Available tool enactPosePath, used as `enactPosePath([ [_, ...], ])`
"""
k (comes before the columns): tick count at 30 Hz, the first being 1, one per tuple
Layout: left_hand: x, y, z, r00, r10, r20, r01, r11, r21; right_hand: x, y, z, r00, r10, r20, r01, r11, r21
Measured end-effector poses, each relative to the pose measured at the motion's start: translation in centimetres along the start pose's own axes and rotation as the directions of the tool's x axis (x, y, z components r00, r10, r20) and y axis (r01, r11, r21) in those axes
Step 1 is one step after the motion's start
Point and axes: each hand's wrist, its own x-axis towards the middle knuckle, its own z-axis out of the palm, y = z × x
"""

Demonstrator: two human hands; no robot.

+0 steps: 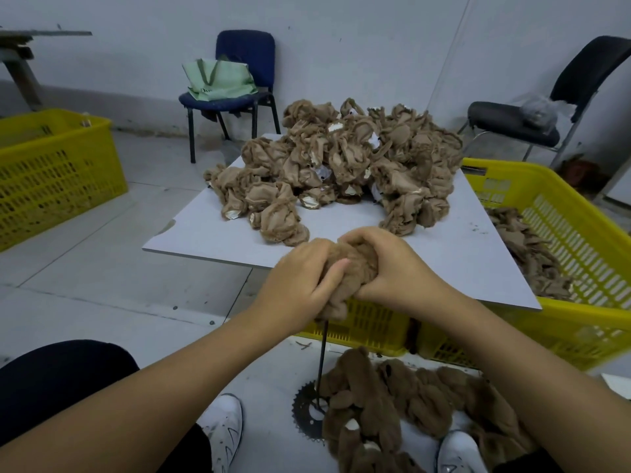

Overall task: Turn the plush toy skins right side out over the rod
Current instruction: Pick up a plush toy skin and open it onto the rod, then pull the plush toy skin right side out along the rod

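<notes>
Turned skins (403, 401) crowd rod (321, 367); unturned pile (341, 165) behind.

Under your hands fuzzy brown plush skin (355, 264), thin dark metal rod (321, 367), smooth matt white board (454, 254), glossy yellow plastic crates (580, 233)

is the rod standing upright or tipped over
Upright, leaning slightly. The rod rises from the toothed base on the floor into the plush skin that both hands grip; its top is hidden.

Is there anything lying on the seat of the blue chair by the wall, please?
Yes, a pale green bag with dark handles sits on the seat of the blue chair.
</notes>
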Motion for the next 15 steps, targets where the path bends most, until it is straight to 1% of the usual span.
enactPosePath([
  [1, -0.2, -0.1, 0.4, 0.998, -0.04, 0.051, 0.042, 0.998, -0.036, 0.1, 0.3, 0.6, 0.996, 0.086, 0.029, -0.085, 0.996, -0.017],
  [3, -0.5, -0.1, 1.2, 0.994, -0.071, 0.079, 0.074, 0.996, -0.041, 0.1, 1.1, 2.3, 0.97, 0.23, 0.074, -0.231, 0.973, 0.007],
  [5, -0.7, -0.2, 1.7, 0.997, -0.052, 0.052, 0.053, 0.998, -0.031, 0.1, 1.5, 3.6, 0.956, 0.287, 0.065, -0.292, 0.952, 0.095],
  [6, -0.8, -0.2, 1.7, 0.999, -0.041, 0.026, 0.042, 0.998, -0.037, 0.1, 1.3, 3.7, 0.957, 0.288, 0.031, -0.29, 0.95, 0.118],
  [7, -0.9, -0.1, 1.7, 0.999, -0.029, -0.014, 0.028, 0.998, -0.063, 0.1, 1.0, 3.6, 0.961, 0.276, -0.015, -0.272, 0.954, 0.122],
  [9, -1.1, 0.2, 1.5, 0.989, 0.019, -0.147, -0.041, 0.988, -0.147, 0.1, 0.0, 2.9, 0.968, 0.221, -0.119, -0.207, 0.971, 0.123],
  [11, -1.1, 0.2, 1.6, 0.956, 0.07, -0.286, -0.131, 0.97, -0.202, 0.3, -1.2, 1.9, 0.97, 0.11, -0.215, -0.09, 0.991, 0.102],
  [12, -1.1, -0.1, 1.8, 0.942, 0.08, -0.326, -0.158, 0.962, -0.222, 0.4, -1.8, 1.5, 0.969, 0.038, -0.243, -0.031, 0.999, 0.033],
  [13, -1.3, -0.5, 2.1, 0.937, 0.072, -0.341, -0.162, 0.956, -0.245, 0.5, -2.1, 1.2, 0.968, -0.03, -0.248, 0.015, 0.998, -0.064],
  [14, -1.6, -0.7, 2.5, 0.944, 0.045, -0.328, -0.139, 0.953, -0.271, 0.7, -2.3, 1.2, 0.971, -0.073, -0.228, 0.037, 0.987, -0.158],
  [15, -1.8, -0.9, 2.9, 0.959, -0.001, -0.282, -0.088, 0.949, -0.301, 0.8, -2.2, 1.3, 0.978, -0.077, -0.192, 0.034, 0.975, -0.218],
])
